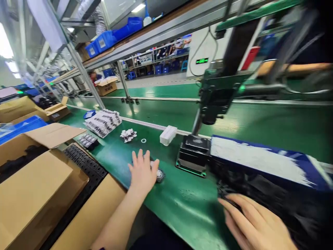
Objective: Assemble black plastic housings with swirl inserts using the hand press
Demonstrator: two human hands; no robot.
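Observation:
My left hand [142,173] is spread over a small dark part with a round whitish centre [159,175], covering most of it. Its fingers are apart; whether the palm touches the part cannot be seen. My right hand [256,218] is at the near edge of a blue and white bin [257,159] heaped with black pieces [267,189]. Its fingers are bent and close together around something dark, too blurred to name. Beyond my left hand lie a white ring [143,140] and a small pile of white pieces [128,135].
A black press-like device [194,154] with an upright column stands between the hands. A white block [168,135] lies behind. Stacked white sheets with dark parts [103,122] are at left, near an open cardboard box [33,194] and a black tray [84,159]. A shelf with blue bins [101,43] hangs above.

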